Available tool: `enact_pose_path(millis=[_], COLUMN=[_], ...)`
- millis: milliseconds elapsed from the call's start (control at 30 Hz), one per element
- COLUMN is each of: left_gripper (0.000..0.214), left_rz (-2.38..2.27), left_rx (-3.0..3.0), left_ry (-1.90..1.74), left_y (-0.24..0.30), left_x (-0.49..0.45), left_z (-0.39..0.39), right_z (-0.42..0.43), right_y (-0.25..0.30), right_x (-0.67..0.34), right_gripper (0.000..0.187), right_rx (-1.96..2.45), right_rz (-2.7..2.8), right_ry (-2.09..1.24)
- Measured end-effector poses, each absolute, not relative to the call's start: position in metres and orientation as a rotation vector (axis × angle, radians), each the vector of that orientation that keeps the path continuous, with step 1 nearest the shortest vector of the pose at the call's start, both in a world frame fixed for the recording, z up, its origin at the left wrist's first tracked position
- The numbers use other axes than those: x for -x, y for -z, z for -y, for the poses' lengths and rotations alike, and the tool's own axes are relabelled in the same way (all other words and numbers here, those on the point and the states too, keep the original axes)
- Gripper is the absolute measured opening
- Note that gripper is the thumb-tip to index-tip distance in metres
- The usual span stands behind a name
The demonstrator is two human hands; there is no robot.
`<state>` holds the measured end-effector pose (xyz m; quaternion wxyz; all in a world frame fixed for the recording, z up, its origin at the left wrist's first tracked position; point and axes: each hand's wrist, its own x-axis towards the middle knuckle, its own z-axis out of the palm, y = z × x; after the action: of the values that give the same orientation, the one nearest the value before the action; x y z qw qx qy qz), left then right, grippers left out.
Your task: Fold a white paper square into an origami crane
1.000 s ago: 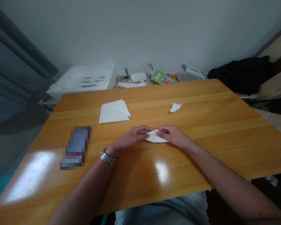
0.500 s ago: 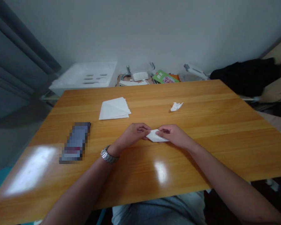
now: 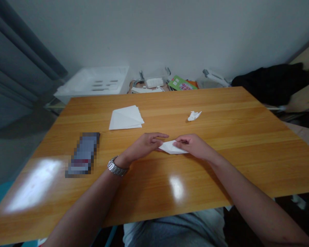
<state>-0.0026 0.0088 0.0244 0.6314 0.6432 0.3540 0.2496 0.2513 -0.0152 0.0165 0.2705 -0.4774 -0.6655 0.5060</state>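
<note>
A folded piece of white paper (image 3: 168, 147) lies between my two hands, just above the wooden table. My right hand (image 3: 193, 145) pinches its right part, thumb on top and fingers behind. At the paper's left tip, my left hand (image 3: 150, 142) grips with the thumb and lower fingers while its index finger stretches out above. Part of the paper is hidden under the right fingers. Farther back on the right sits a small folded white paper figure (image 3: 194, 116). A small stack of white paper sheets (image 3: 126, 117) rests to the back left.
A phone with a blurred screen (image 3: 83, 154) lies on the left of the wooden table (image 3: 149, 199). Beyond the far edge are a white foam tray (image 3: 77, 82), a green booklet (image 3: 181, 83) and assorted items. Black cloth (image 3: 270, 84) is heaped at the back right.
My left index finger has lifted and straightened away from the paper. The left hand has shifted slightly left, and my right fingers have moved slightly along the paper.
</note>
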Motion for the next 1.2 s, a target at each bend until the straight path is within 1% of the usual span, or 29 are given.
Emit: enact_pose_path(millis=[133,200,267,400,667,867,1033,1200], left_gripper=[0.047,0.041,0.037,0.033,0.024,0.023,0.024,0.024], left_rz=[-0.772,-0.780,-0.828,-0.951,-1.074,-1.127,-1.134,-1.122], left_rx=[-1.395,-1.365,-1.448,-1.750,-1.853,-1.775,-1.793,-1.827], left_ry=[-0.603,-0.671,-0.724,-0.692,-0.641,-0.697,-0.714,-0.634], left_y=[-0.018,-0.012,-0.010,-0.014,-0.015,-0.019,-0.019,-0.018], left_x=[0.003,0.001,-0.003,-0.014,-0.019,-0.020,-0.017,-0.012], left_z=[-0.011,-0.013,-0.012,-0.004,0.003,0.002,0.000,-0.003], right_z=[0.014,0.013,0.013,0.017,0.022,0.021,0.021,0.018], right_y=[-0.011,-0.008,-0.007,-0.007,-0.008,-0.011,-0.015,-0.014], right_x=[-0.257,-0.258,-0.258,-0.253,-0.246,-0.246,-0.248,-0.253], right_gripper=[0.037,0.036,0.036,0.035,0.034,0.024,0.025,0.025], right_rx=[1.320,1.332,1.340,1.351,1.328,1.342,1.340,1.336], right_rz=[1.800,1.812,1.823,1.877,1.900,1.860,1.873,1.857], right_ry=[-1.303,-1.269,-1.240,-1.206,-1.219,-1.138,-1.105,-1.109])
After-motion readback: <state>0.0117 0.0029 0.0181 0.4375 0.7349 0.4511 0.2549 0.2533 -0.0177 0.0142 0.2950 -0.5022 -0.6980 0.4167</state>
